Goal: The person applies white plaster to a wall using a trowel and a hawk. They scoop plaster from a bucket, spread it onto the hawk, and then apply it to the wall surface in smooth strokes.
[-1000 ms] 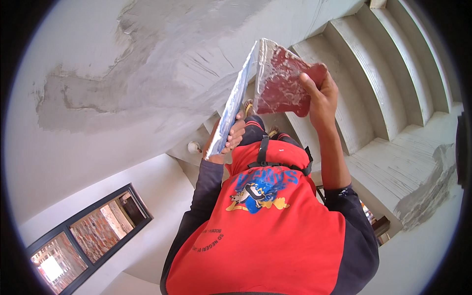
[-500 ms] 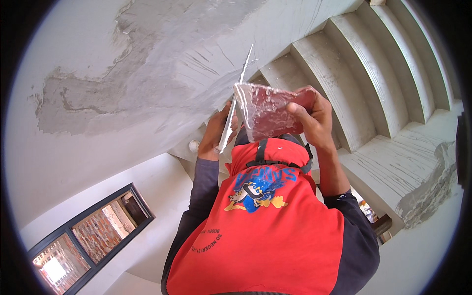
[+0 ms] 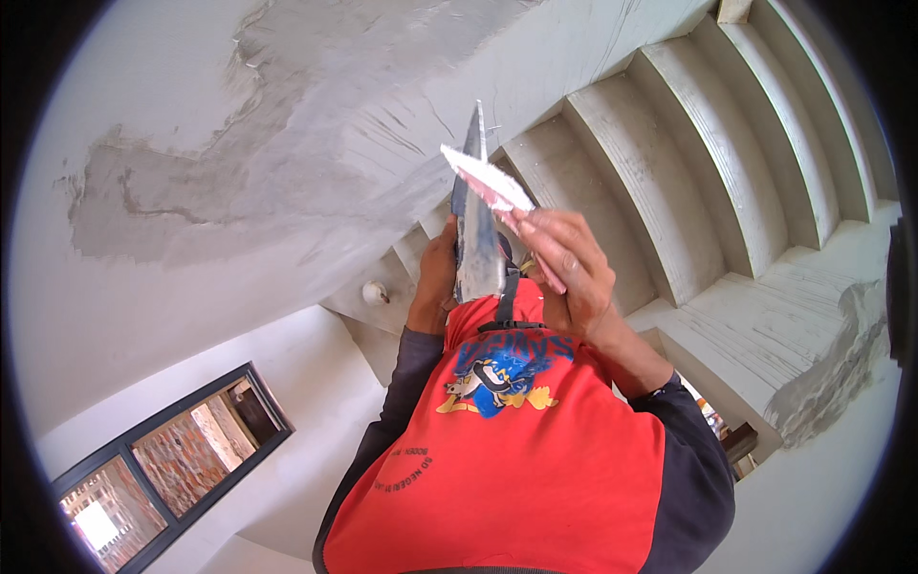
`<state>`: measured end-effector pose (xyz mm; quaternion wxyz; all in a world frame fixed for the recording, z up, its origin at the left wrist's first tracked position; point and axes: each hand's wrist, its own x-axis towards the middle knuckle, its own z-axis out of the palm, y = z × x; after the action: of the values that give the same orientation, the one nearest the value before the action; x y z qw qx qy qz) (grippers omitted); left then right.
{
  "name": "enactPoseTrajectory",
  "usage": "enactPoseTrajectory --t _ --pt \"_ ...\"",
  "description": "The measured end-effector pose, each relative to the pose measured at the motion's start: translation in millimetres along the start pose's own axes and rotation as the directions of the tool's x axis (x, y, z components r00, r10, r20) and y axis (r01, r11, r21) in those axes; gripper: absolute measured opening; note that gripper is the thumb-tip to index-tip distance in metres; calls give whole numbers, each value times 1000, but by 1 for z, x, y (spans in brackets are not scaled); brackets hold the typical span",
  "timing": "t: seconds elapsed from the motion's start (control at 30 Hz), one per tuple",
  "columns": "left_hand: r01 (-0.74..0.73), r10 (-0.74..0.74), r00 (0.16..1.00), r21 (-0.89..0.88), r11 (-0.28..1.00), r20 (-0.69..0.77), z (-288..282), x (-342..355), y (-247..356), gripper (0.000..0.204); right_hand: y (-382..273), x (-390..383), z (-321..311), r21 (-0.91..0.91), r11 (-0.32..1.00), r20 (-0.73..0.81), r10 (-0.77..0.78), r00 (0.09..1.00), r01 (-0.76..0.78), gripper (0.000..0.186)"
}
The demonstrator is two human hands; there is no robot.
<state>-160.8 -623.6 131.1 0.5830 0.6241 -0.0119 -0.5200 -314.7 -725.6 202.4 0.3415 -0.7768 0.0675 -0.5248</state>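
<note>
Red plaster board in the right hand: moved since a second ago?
Yes. The red plaster board has turned edge-on and shifted left, away from the underside of the stairs, closing against the steel trowel.

Patched ceiling, stair underside, window

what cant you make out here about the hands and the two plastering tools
Head view:
- Left hand: fingers and grip hidden behind the steel trowel.
- Trowel handle: hidden by the blade.
- Red scraper: seen edge-on, its face hidden.
- Right hand: palm turned away.
</note>
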Motion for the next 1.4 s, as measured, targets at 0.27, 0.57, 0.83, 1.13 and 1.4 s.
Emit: enactPoseTrajectory --t 0.27,0.57,0.83,1.13,1.4 --pt "-117 109 993 -174 978 -55 -3 3 7 37 -3 -31 -6 120 968 -47 228 972 -221 33" --pt "-250 224 958 -133 959 -181 -5 7 -12 45 -12 -10 -19 348 834 -118 491 863 -427 36" --pt "-387 364 875 -9 922 -320 -6 9 -13 49 -20 -27 -17 213 923 -110 349 931 -320 34" --pt "-366 370 847 87 927 -381 -6 25 -16 48 -15 -31 -50 146 880 40 450 892 -451 29" --pt "-432 362 839 -94 897 -406 1 23 0 45 -10 -36 -63 38 884 106 460 881 -466 18"
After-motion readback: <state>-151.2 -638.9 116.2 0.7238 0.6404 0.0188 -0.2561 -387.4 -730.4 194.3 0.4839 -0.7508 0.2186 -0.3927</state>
